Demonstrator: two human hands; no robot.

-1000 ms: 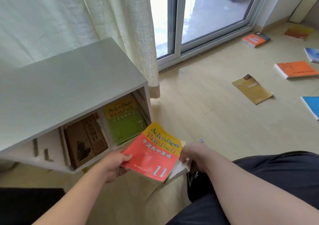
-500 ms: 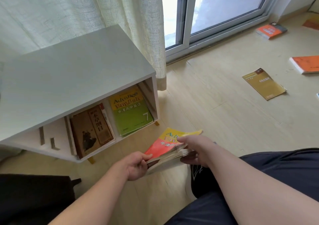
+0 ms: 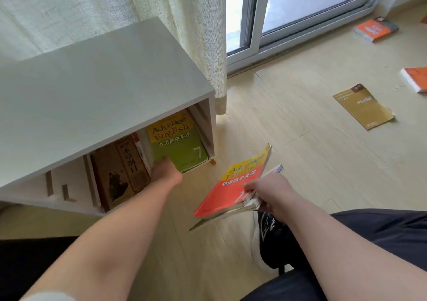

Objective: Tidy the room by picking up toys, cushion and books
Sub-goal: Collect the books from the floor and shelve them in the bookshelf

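The right grip [image 3: 269,193] pinches the red book [image 3: 231,189] by its near corner and holds it tilted above the floor [image 3: 300,162]. The left grip [image 3: 166,171] touches the lower corner of the green book [image 3: 178,141], which stands in the shelf [image 3: 92,88] beside a brown book [image 3: 120,169]. Whether its fingers clasp the book cannot be seen.

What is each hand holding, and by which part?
The right hand grips the red book, and those under it, by the near right corner. The left hand touches the green book at its lower left corner; grip unclear.
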